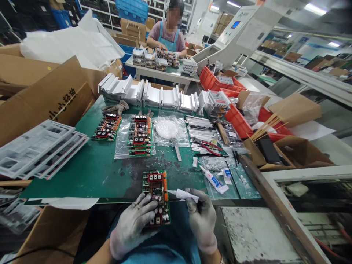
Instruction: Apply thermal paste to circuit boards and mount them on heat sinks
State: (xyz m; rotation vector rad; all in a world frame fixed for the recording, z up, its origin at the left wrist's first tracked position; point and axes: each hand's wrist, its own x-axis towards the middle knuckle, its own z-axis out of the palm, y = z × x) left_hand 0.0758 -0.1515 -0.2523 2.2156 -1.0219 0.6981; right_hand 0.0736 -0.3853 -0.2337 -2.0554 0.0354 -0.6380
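Note:
A green circuit board (162, 204) with red and orange parts lies at the front edge of the green table, partly over the edge. My gloved left hand (137, 222) rests on its left side, fingers spread over the parts. In my gloved right hand (202, 216) is a white glue tube (185, 195), pinched between thumb and fingers. The tube's thin nozzle points left and reaches the orange strip on the board's right side; whether it touches cannot be made out. A stack of similar boards (139, 135) lies on a plastic bag farther back, with another board (107, 126) to its left.
White and blue tubes (214, 180) lie to the right, before red-handled pliers (210, 147) and metal strips (200, 128). Grey heatsinks (162, 96) line the table's back. White plastic frames (38, 146) are stacked left. A person (167, 35) works at a table beyond.

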